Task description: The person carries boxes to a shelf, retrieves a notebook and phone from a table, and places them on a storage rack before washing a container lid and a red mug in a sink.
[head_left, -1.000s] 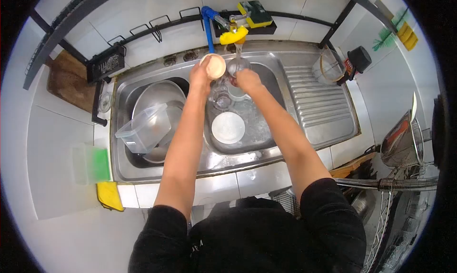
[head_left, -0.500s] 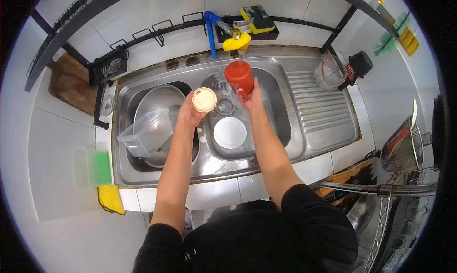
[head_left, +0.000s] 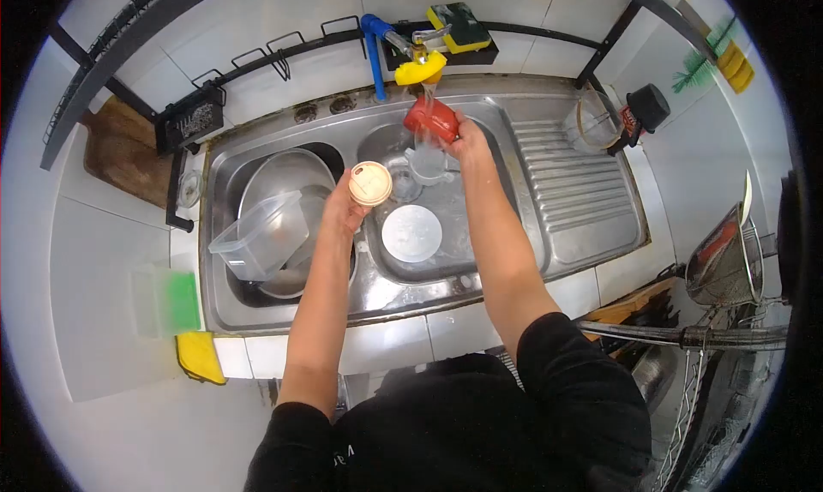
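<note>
Over the divider between the basins, my left hand [head_left: 345, 206] is closed on a cream round lid [head_left: 370, 183] with a small slot. My right hand [head_left: 468, 141] grips a red cup [head_left: 431, 119], tilted on its side under the faucet [head_left: 420, 55]. Water runs past the cup and falls into the right basin [head_left: 489, 183]. A white round disc [head_left: 411, 233] lies on that basin's floor, below my hands.
The left basin holds a large metal bowl [head_left: 287, 179] and a clear plastic container [head_left: 270, 235]. A sponge [head_left: 460, 27] rests on the rack behind the faucet. On the ribbed drainboard [head_left: 574, 183] stands a clear pitcher [head_left: 591, 123]. A strainer [head_left: 727, 269] hangs at right.
My right hand has tipped the red cup from nearly upright onto its side, and water now pours down below it. My left hand has barely moved.
</note>
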`<state>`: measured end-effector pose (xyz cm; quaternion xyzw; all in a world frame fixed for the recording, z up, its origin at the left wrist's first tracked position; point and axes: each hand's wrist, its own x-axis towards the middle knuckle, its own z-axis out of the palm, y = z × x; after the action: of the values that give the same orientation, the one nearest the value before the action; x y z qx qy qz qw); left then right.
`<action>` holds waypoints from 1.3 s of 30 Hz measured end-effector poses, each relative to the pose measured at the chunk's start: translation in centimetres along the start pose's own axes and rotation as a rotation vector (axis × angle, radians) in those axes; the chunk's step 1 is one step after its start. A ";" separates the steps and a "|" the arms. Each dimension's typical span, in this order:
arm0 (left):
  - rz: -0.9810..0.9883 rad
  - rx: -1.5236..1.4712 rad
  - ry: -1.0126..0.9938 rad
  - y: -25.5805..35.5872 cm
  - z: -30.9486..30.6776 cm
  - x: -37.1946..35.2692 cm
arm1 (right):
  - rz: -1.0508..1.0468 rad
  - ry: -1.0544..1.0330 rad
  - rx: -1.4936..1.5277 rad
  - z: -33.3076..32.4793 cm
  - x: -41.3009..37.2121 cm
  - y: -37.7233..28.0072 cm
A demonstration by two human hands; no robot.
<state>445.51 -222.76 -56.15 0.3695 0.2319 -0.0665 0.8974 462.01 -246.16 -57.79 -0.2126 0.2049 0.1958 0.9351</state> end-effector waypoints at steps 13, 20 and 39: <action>0.058 0.073 -0.016 -2.3 0.9 3.0 | -0.688 -0.283 -2.016 4.8 -6.2 -0.9; 0.159 0.274 -0.014 -3.0 0.4 2.0 | -0.583 -0.322 -2.271 5.2 -8.5 -1.8; 0.578 0.989 0.132 -0.6 6.3 6.0 | -0.850 -0.413 -2.569 4.3 -8.3 0.5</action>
<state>452.96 -227.31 -55.44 0.7969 0.1185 0.1043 0.5831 456.11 -246.04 -50.54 -0.9358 -0.3418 -0.0252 0.0822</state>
